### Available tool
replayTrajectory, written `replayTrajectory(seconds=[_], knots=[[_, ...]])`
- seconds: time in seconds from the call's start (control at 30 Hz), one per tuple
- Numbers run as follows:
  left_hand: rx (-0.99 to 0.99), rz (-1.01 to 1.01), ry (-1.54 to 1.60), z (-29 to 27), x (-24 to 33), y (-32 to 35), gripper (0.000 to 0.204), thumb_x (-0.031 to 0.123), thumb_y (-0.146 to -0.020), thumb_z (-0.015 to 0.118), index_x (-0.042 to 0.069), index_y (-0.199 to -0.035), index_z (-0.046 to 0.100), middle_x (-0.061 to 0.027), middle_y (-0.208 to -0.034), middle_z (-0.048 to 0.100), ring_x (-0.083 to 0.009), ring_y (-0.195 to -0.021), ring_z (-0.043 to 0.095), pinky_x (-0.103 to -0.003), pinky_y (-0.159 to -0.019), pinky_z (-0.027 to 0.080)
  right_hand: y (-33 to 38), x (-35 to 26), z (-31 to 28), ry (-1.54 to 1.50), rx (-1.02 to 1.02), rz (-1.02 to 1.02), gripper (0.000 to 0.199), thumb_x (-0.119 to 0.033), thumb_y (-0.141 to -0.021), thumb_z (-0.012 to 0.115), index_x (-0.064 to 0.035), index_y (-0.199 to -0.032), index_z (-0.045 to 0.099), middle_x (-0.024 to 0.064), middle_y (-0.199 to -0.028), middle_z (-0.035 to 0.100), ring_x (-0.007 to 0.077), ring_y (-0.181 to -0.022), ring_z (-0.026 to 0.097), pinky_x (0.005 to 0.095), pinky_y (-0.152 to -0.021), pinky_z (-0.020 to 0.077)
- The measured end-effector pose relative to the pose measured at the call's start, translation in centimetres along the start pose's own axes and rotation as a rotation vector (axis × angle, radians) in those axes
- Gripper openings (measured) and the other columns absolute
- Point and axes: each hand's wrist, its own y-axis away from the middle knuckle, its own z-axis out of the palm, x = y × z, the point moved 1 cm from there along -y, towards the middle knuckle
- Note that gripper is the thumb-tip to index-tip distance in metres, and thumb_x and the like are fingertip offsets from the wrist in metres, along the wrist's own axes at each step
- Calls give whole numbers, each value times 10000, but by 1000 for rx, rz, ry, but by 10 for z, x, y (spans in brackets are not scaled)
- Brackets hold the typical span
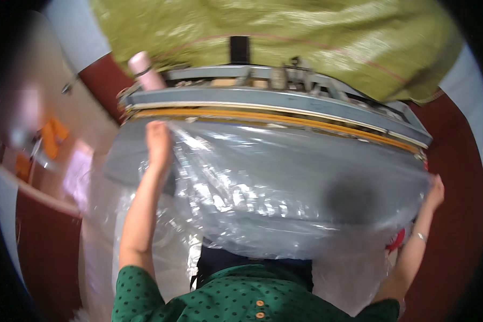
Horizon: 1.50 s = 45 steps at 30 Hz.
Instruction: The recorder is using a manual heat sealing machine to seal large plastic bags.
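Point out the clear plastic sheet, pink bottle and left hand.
Clear plastic sheet (252,185), head view: shiny creased middle.
Pink bottle (152,80), head view: body below dark band.
Left hand (159,140), head view: back of hand.

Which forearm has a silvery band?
The right forearm, behind the right grip on the plastic sheet, wears the silvery band; the left forearm is bare.

I'm looking, and no, not a word, label, number or sign here that I can read! Nothing legible on the clear plastic sheet (300,161) stretched out before me, nothing on the grey-blue frame (209,98) beyond it. Up to the yellow-green cover (316,32): no lettering I can make out. Across to the pink bottle (152,80): blurred, and no print I can pick out there either!
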Motion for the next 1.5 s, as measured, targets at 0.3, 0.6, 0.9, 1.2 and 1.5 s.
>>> replayTrajectory(seconds=[0.3, 0.6, 0.9, 1.2, 1.5], knots=[[62, 74, -146, -2, -81, -78, 153, 157, -893, 517, 39, -801, 549, 23, -697, 499, -66, -628, 417, -214, -576, 368, 18, 42, 150, 223, -16, -24, 236, -239, -871, 599, -18, -788, 590, 26, -690, 565, 96, -628, 487, 252, -618, 423], [86, 67, 19, 10, -90, -95, 162, 114, -861, 610, 97, -768, 479, 66, -658, 431, -37, -590, 360, -182, -543, 311, 16, 24, 169, 120, 63, 127, 137, -96, -816, 608, -27, -861, 498, 50, -671, 551, 112, -555, 521, 272, -457, 436], [41, -13, 289, 4, -85, -93, 83, 119, -875, 546, 103, -844, 470, 24, -753, 484, -56, -660, 438, -192, -591, 358, 17, 6, 167, 13, 135, 183, 198, -217, -904, 459, -23, -935, 474, 112, -677, 572, 171, -511, 564, 288, -410, 430], [-316, 84, 11, -9, -25, -62, 26, 85, -888, 480, 77, -873, 500, 18, -722, 500, -59, -639, 468, -197, -577, 386, 37, -39, 127, 301, -171, -300, 284, -247, -846, 618, 30, -895, 655, 90, -767, 655, 166, -707, 626, 287, -675, 477], [-466, 212, -53, -45, 65, 37, 46, -11, -850, 518, 32, -856, 532, 24, -765, 527, -43, -704, 500, -190, -631, 418, 105, -154, 95, 571, 342, -603, 268, -159, -881, 556, -14, -1101, 598, 124, -1106, 597, 225, -1022, 549, 331, -886, 423]])
